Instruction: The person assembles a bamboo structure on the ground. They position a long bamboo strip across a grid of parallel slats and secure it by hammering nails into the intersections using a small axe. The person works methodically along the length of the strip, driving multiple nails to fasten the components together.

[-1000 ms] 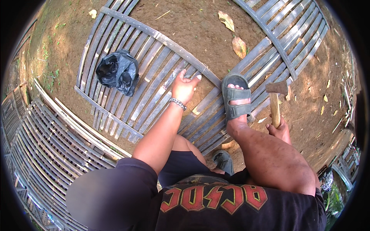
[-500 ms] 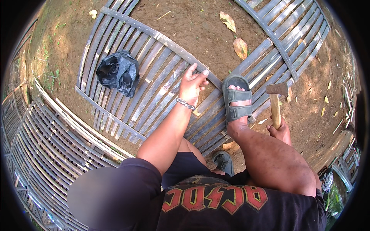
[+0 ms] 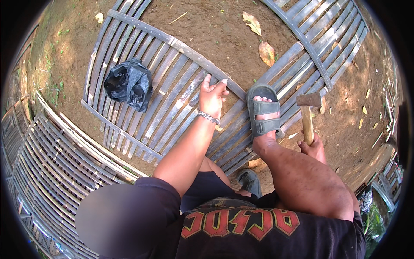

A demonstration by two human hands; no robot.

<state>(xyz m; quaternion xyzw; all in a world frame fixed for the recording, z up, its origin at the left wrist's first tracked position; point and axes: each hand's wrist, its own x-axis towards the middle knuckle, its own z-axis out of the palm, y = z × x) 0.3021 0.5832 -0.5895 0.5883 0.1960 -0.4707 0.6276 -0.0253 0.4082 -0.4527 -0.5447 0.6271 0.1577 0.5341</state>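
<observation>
My left hand (image 3: 212,96) is beside the dark crossbar (image 3: 196,55) of a slatted bamboo panel (image 3: 166,93). Its index finger and thumb stick out while the other fingers curl in; whatever they may hold is too small or hidden to make out. At the right, my right hand (image 3: 313,149) grips the wooden handle of a hatchet (image 3: 307,121), rusty head uppermost, above bare soil. My sandalled foot (image 3: 264,110) rests on the slats between my hands. A crumpled black plastic bag (image 3: 129,84) sits on the panel's left part.
Another slatted section (image 3: 323,39) spreads to the upper right. Big dry leaves (image 3: 266,53) lie on the brown soil (image 3: 211,26). A further bamboo slat structure (image 3: 60,172) fills the lower left. My other sandal (image 3: 249,181) stands on the ground below the panel.
My left hand has drawn slightly back from the crossbar toward me, its fingers shifting a little. The view has moved slightly; the hatchet stays in my right hand.
</observation>
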